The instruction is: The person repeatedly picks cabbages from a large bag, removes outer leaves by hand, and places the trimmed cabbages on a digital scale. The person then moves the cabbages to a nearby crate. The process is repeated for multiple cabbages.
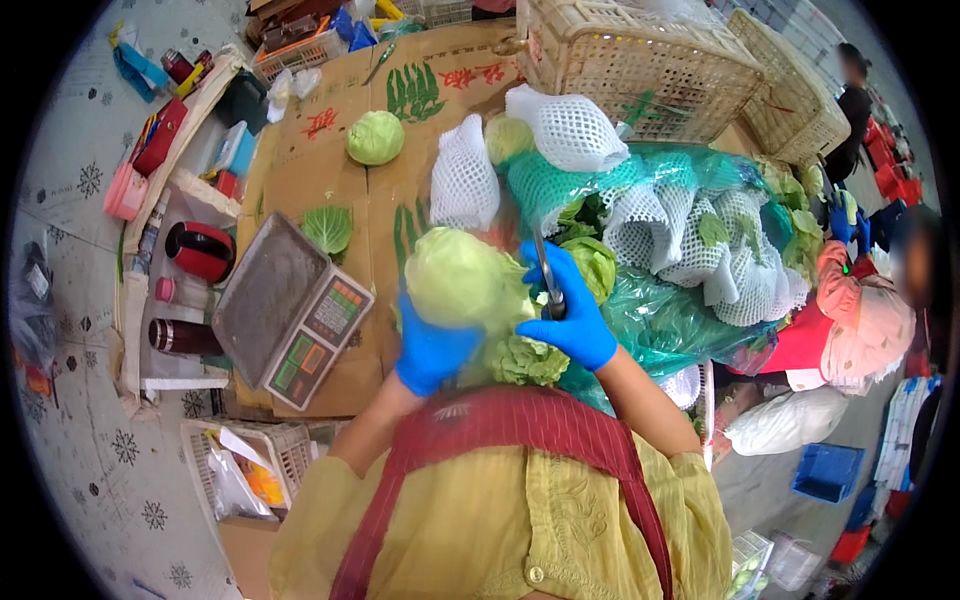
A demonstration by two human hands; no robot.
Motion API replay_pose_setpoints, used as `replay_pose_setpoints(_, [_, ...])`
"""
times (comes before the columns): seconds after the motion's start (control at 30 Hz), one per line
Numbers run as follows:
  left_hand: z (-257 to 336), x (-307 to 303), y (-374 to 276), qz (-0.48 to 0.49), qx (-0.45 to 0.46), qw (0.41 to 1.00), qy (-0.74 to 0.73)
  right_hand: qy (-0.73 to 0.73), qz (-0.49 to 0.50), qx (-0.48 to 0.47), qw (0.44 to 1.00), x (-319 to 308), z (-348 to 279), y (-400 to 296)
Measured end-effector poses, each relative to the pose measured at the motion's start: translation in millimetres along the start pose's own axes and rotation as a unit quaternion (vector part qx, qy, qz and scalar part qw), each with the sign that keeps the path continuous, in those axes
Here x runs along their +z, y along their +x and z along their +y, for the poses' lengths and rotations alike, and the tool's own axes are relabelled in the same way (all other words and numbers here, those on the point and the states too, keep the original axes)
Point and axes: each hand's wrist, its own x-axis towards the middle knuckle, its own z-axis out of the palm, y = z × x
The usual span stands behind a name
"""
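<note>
My left hand point(435, 349), in a blue glove, grips a pale green cabbage head point(454, 274) from its near left side. In my blue-gloved right hand point(574, 311) is a knife point(550, 274), its blade pointing away from me. Loose leaves hang at the cabbage's right side, close to the knife, and look blurred. Below them lie leafy trimmings point(529, 360) near my apron. Just beyond my right hand, another green cabbage point(591, 266) shows at the mouth of a green plastic bag point(645, 322). White foam net sleeves point(465, 172) lie beyond the held cabbage.
A digital scale point(319, 337) with a metal pan stands at left on the cardboard-covered table point(300, 169). Another cabbage point(375, 138) sits farther back, near a loose leaf point(328, 229). Plastic crates point(637, 75) stand at the far right. A co-worker point(855, 315) in blue gloves is at right.
</note>
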Motion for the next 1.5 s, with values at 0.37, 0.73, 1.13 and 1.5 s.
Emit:
replay_pose_setpoints(0.37, [-48,-20,10,-0.005,-0.232,0.92,-0.315,-0.151,-0.039,0.026,0.987,-6,-9,18])
replay_pose_setpoints(0.73, [-20,-17,6,-0.045,-0.225,0.928,-0.292,-0.225,0.023,-0.082,0.971,-10,-36,12])
replay_pose_setpoints(1.13, [-21,-11,4,0.006,-0.285,0.846,-0.45,-0.232,-0.222,-0.051,0.946,-13,-34,-1])
replay_pose_setpoints(1.5, [-25,-19,-5,0.033,-0.157,0.98,-0.121,-0.18,-0.074,0.002,0.981,-7,-55,23])
